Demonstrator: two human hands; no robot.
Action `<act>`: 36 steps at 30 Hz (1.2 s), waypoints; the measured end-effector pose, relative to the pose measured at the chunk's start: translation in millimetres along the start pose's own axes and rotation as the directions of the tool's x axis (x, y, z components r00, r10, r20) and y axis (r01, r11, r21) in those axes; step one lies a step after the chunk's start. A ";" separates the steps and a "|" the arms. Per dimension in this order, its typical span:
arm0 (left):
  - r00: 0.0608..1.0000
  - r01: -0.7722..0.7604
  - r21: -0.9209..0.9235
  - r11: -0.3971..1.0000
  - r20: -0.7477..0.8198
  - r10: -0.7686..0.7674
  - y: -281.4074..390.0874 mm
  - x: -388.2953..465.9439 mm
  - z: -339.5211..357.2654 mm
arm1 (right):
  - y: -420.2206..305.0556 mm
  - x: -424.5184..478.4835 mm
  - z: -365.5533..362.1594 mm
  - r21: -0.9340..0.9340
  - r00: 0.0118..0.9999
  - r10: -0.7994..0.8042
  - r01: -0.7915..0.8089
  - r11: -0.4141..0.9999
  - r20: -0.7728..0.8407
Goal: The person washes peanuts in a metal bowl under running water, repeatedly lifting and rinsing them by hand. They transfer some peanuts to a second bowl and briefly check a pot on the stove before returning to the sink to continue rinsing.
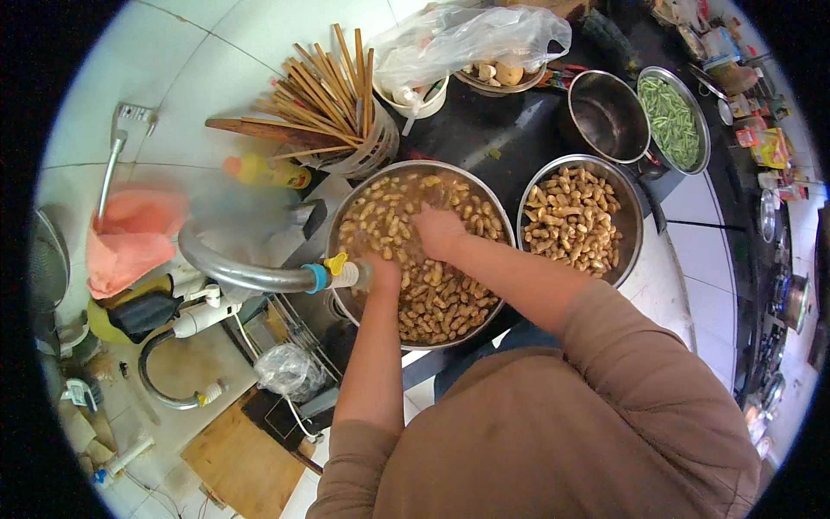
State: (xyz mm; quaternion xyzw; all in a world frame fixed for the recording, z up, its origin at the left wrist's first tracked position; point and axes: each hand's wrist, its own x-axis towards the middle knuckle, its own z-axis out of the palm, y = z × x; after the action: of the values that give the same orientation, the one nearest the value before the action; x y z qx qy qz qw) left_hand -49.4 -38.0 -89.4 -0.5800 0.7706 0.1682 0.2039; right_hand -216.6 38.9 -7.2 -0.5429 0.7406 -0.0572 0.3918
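A large round metal basin (504, 214) holds unshelled peanuts (441, 311) in murky brown water. My right hand (438, 230) is in the basin near its middle, with its fingers under the water among floating peanuts. At the basin's left side is my left hand (384, 267), beside the faucet's outlet; its fingers are hidden by water and the spout. Neither hand shows what its fingers hold. A second metal basin (639, 240), with more peanuts (570, 220) and no visible water, stands to the right.
A curved metal faucet (253, 276) reaches over the basin's left edge. Behind stand a holder of wooden chopsticks (379, 146), a yellow bottle (275, 174) and a white tub (431, 104) under a plastic bag (473, 39). An empty metal pot (608, 117) and a bowl of cut green beans (668, 123) stand back right.
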 end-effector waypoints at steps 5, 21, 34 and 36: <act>1.000 0.008 -0.764 0.646 -0.010 -0.024 2.8 5.6 13.7 | -7.9 -7.8 -3.1 0.253 0.986 0.140 -0.111 0.961 -0.096; 0.964 -0.267 -0.386 0.883 -0.117 0.240 6.0 -108.4 -102.9 | 5.3 -55.0 -31.2 -0.087 0.924 -0.127 0.103 0.991 -0.361; 0.991 -0.056 -0.650 0.758 -0.127 -0.036 33.4 -51.7 -35.1 | 12.9 1.2 13.9 0.295 0.972 0.061 0.008 0.955 -0.226; 0.985 -0.120 -0.675 0.728 -0.175 0.000 20.1 -49.7 -28.1 | 3.3 -18.3 -3.7 0.307 0.964 0.075 0.007 0.952 -0.256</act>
State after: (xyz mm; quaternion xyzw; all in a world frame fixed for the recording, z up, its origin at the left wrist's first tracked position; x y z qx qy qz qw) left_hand -59.9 -5.5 -39.5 -0.6006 0.6873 0.3980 -0.0924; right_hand -219.6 54.5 3.1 -0.4504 0.7777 -0.2360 0.3696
